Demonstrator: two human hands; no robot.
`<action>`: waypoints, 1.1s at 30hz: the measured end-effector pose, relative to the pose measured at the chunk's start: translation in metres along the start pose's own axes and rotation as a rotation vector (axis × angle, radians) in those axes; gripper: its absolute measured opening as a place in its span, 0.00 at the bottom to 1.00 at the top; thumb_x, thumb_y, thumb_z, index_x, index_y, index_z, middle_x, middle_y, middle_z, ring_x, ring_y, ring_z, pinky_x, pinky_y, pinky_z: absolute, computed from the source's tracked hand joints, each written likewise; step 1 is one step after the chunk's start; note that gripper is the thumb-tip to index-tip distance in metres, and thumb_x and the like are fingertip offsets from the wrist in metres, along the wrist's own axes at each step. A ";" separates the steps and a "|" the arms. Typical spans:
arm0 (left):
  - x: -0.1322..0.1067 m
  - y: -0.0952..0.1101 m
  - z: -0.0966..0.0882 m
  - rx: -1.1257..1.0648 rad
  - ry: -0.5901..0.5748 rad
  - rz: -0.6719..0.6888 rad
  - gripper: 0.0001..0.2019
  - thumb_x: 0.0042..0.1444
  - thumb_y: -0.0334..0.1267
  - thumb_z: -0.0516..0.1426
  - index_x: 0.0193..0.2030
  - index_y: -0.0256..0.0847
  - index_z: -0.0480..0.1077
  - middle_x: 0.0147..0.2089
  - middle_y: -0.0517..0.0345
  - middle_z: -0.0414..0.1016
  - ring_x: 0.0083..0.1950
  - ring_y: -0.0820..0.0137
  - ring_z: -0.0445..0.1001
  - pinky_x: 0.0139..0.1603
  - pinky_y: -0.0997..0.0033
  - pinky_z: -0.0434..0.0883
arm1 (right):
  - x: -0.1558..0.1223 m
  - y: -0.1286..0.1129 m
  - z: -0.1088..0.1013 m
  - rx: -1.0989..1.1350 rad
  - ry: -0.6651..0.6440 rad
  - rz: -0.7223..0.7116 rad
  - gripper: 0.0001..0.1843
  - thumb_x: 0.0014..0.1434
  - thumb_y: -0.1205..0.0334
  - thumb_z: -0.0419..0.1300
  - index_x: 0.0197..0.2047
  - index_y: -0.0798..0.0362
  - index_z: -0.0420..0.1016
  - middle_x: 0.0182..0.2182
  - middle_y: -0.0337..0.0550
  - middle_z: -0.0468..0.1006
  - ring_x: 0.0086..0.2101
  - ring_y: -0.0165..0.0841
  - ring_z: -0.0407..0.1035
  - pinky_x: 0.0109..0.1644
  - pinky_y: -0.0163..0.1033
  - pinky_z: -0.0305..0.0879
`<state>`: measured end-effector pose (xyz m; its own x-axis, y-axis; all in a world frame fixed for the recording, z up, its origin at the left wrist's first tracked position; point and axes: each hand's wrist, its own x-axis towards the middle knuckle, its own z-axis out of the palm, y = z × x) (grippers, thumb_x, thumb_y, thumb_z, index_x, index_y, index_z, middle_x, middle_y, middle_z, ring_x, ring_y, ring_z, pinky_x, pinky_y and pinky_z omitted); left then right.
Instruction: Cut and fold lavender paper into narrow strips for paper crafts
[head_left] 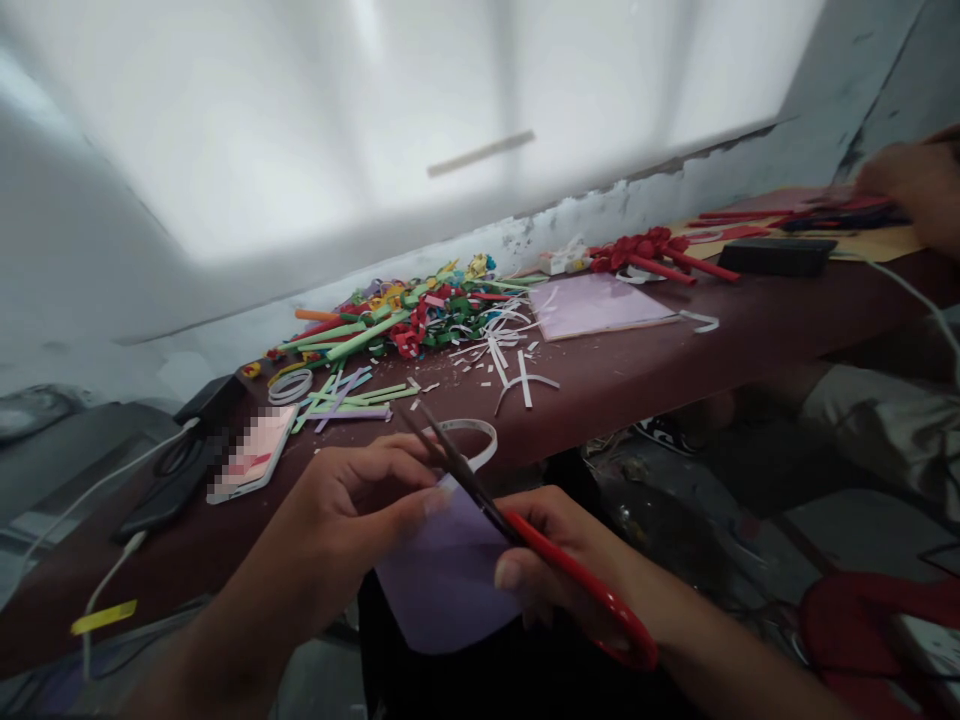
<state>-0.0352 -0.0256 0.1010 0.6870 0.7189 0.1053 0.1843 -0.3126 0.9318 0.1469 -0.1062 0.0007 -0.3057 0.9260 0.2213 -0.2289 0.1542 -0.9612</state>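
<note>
A sheet of purple paper [450, 580] is pinched in my left hand [345, 510], its lower part hanging over my lap. My right hand [555, 560] grips red-handled scissors [577, 585], with the thumb at the handle. The scissor blades are parted and lie at the paper's upper edge, close to my left fingertips. A curled white strip [480, 435] loops up just behind the blades; where its lower end goes is hidden. Past my hands, pale green and purple paper strips [349, 400] lie loosely crossed on the dark red table [600, 390].
Colourful curled paper pieces [420, 310] heap against the wall. Lilac sheets [600, 305], white scraps [517, 375] and red paper flowers [645, 250] lie to their right. A phone [259, 455] and a cabled black power bank [161, 495] sit at left. Another person's hand [919, 185] is at far right.
</note>
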 end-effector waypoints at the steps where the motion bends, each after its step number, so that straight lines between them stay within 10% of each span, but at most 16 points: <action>1: 0.000 -0.001 -0.001 0.013 0.003 -0.004 0.07 0.53 0.44 0.69 0.29 0.45 0.83 0.54 0.49 0.83 0.63 0.50 0.74 0.60 0.58 0.71 | 0.000 -0.001 0.001 -0.004 0.026 -0.016 0.33 0.57 0.30 0.65 0.29 0.52 0.63 0.21 0.32 0.60 0.21 0.25 0.55 0.23 0.31 0.50; 9: -0.002 -0.016 -0.011 -0.026 -0.045 -0.078 0.07 0.55 0.46 0.68 0.29 0.49 0.83 0.62 0.54 0.78 0.72 0.49 0.63 0.69 0.50 0.61 | -0.019 -0.022 -0.002 -0.003 0.249 -0.231 0.40 0.48 0.19 0.63 0.38 0.51 0.70 0.30 0.40 0.69 0.31 0.34 0.64 0.37 0.39 0.64; 15: -0.008 -0.026 -0.007 -0.168 -0.088 -0.047 0.07 0.54 0.44 0.68 0.29 0.47 0.82 0.65 0.52 0.76 0.73 0.50 0.62 0.73 0.47 0.54 | 0.001 -0.050 -0.027 -0.318 0.370 -0.220 0.28 0.54 0.40 0.74 0.41 0.52 0.68 0.41 0.45 0.76 0.36 0.37 0.70 0.39 0.40 0.68; 20: -0.011 -0.026 -0.001 -0.267 0.030 -0.074 0.11 0.50 0.47 0.70 0.25 0.45 0.80 0.62 0.49 0.78 0.70 0.47 0.66 0.72 0.47 0.57 | 0.029 -0.051 -0.035 -0.464 0.112 -0.119 0.27 0.54 0.43 0.74 0.37 0.54 0.68 0.29 0.36 0.70 0.28 0.29 0.64 0.31 0.33 0.61; 24: -0.012 -0.040 -0.007 -0.140 0.250 -0.052 0.12 0.53 0.49 0.68 0.28 0.43 0.80 0.67 0.49 0.73 0.67 0.48 0.69 0.61 0.58 0.70 | 0.061 -0.047 -0.055 -0.926 0.311 -0.100 0.22 0.64 0.44 0.66 0.38 0.53 0.65 0.28 0.33 0.69 0.28 0.28 0.65 0.30 0.31 0.62; 29: -0.022 -0.073 -0.002 0.072 0.403 0.008 0.19 0.53 0.59 0.63 0.30 0.43 0.78 0.29 0.59 0.79 0.31 0.66 0.75 0.33 0.74 0.71 | 0.123 -0.051 -0.110 -1.280 0.501 0.036 0.10 0.67 0.60 0.66 0.43 0.58 0.73 0.37 0.43 0.76 0.37 0.35 0.72 0.44 0.40 0.70; 33: -0.034 -0.093 0.011 0.231 0.582 -0.040 0.19 0.54 0.59 0.59 0.29 0.46 0.79 0.24 0.65 0.76 0.28 0.69 0.73 0.32 0.76 0.68 | 0.141 -0.046 -0.134 -1.467 0.514 0.135 0.13 0.69 0.55 0.65 0.50 0.56 0.75 0.49 0.47 0.76 0.48 0.40 0.73 0.53 0.50 0.72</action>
<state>-0.0685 -0.0279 0.0068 0.1934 0.9328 0.3040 0.3938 -0.3576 0.8468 0.2380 0.0629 0.0541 0.1583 0.9271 0.3397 0.9359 -0.0312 -0.3509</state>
